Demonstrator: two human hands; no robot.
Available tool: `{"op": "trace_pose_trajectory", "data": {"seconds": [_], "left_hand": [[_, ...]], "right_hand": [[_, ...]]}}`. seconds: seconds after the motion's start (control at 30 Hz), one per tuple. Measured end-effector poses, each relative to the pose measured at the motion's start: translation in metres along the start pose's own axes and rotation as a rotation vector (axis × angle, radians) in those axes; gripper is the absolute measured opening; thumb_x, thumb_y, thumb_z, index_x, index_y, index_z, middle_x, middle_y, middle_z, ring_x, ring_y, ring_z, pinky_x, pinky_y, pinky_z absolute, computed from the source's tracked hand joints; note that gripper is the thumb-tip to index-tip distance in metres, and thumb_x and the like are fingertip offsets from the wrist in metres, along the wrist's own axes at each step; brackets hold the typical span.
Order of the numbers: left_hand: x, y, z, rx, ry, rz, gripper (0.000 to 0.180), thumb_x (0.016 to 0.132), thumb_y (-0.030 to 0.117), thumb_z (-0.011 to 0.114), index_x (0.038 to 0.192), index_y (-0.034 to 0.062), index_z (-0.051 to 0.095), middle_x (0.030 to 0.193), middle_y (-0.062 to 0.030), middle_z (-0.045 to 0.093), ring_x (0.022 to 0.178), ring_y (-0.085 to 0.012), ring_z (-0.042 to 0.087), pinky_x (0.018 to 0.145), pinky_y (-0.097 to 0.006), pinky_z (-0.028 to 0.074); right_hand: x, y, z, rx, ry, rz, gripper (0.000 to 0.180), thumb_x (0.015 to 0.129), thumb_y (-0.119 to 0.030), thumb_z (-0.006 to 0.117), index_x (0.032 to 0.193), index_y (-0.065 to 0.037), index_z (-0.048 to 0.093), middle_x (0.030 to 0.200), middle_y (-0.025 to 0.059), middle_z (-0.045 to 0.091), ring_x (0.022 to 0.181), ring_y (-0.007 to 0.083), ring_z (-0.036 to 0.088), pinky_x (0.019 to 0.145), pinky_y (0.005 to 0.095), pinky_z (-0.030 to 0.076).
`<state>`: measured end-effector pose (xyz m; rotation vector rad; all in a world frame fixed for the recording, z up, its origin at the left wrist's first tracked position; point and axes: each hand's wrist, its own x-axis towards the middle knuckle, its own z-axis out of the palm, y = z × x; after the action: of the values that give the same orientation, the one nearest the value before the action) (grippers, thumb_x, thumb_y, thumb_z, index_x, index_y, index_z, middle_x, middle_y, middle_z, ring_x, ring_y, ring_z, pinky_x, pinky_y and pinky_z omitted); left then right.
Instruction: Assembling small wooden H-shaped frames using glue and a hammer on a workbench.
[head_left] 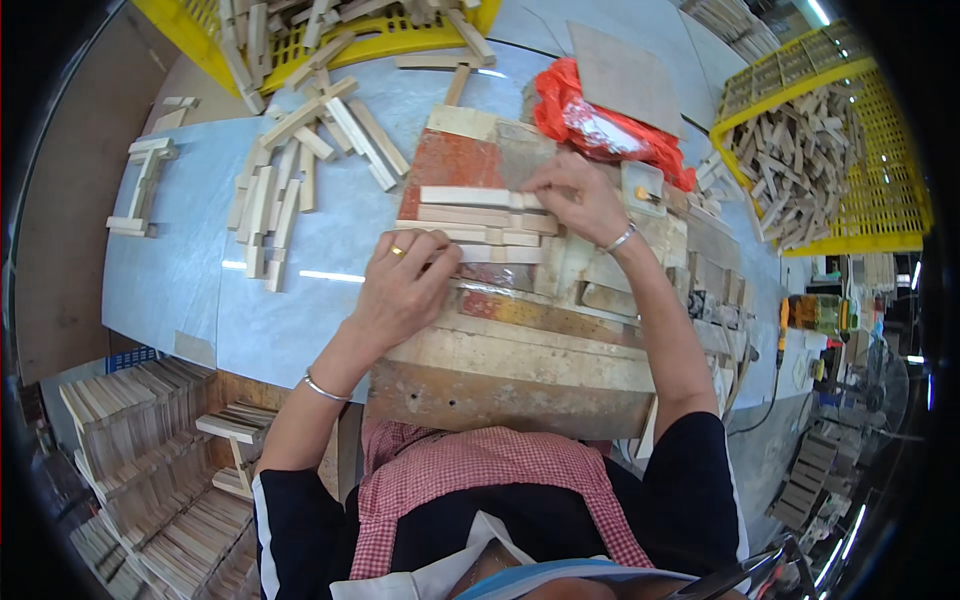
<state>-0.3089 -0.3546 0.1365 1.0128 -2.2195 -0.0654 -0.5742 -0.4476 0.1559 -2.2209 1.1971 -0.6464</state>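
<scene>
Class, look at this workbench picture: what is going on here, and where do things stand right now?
A person at a worn wooden work board is lining up short wooden slats in rows. The left hand presses flat on the lower slats, while the right hand pinches the end of the top slat. More loose slats lie on the grey table to the left, and yellow crates of wood pieces stand behind.

Open tabletop (180, 270) is left on the near left side, so a pass can be made there. Further back it's blocked by loose wood strips (290, 170), and the right is crowded by a red bag (600, 125) and yellow crate (850, 150).
</scene>
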Motion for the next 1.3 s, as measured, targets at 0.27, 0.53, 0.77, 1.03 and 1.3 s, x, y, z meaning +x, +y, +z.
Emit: {"op": "trace_pose_trajectory", "data": {"seconds": [0.27,0.53,0.77,1.03,1.3], "left_hand": [[-0.001,-0.036,-0.007,-0.216,0.16,-0.205,0.024,0.072,0.003,0.064,0.095,0.0065,0.06,0.098,-0.0085,0.055,0.089,-0.0261,0.054,0.079,-0.039,0.041],[0.028,-0.153,-0.01,0.47,0.014,-0.08,0.039,0.073,0.001,0.058,0.111,0.0086,0.059,0.109,-0.0112,0.054,0.105,-0.0261,0.051,0.09,-0.039,0.041],[0.028,-0.181,-0.023,0.564,-0.216,0.036,0.028,0.078,0.012,0.056,0.105,0.0072,0.059,0.112,-0.0057,0.056,0.114,-0.0212,0.05,0.094,-0.036,0.04],[-0.025,-0.146,-0.078,0.632,0.096,0.007,0.035,0.075,0.007,0.06,0.11,0.0054,0.062,0.112,-0.0066,0.056,0.107,-0.0211,0.055,0.088,-0.035,0.044],[-0.062,-0.111,-0.089,0.268,0.263,-0.281,0.045,0.067,0.0,0.07,0.111,0.0044,0.062,0.097,-0.0084,0.058,0.093,-0.023,0.057,0.079,-0.036,0.044]], "right_hand": [[0.04,-0.031,-0.003,0.022,-0.068,0.161,0.022,0.078,-0.006,0.058,0.096,-0.005,0.071,0.089,0.0067,0.063,0.084,0.0178,0.058,0.077,0.0283,0.046],[0.151,-0.061,0.088,-0.494,-0.183,-0.181,0.02,0.079,-0.027,0.062,0.086,-0.01,0.07,0.093,0.0088,0.067,0.094,0.0259,0.058,0.085,0.0403,0.042],[0.176,-0.066,0.11,-0.646,-0.425,0.021,0.042,0.073,-0.038,0.071,0.098,-0.006,0.061,0.09,0.0151,0.068,0.098,0.0306,0.059,0.084,0.0415,0.041],[0.175,-0.062,0.114,-0.534,-0.272,0.159,0.046,0.077,-0.035,0.067,0.106,0.0,0.058,0.095,0.0176,0.068,0.097,0.0307,0.062,0.084,0.0412,0.045],[0.137,-0.044,0.074,0.603,0.075,0.379,0.022,0.092,-0.01,0.053,0.109,0.002,0.06,0.087,0.0097,0.065,0.072,0.0152,0.066,0.06,0.0261,0.053]]}}
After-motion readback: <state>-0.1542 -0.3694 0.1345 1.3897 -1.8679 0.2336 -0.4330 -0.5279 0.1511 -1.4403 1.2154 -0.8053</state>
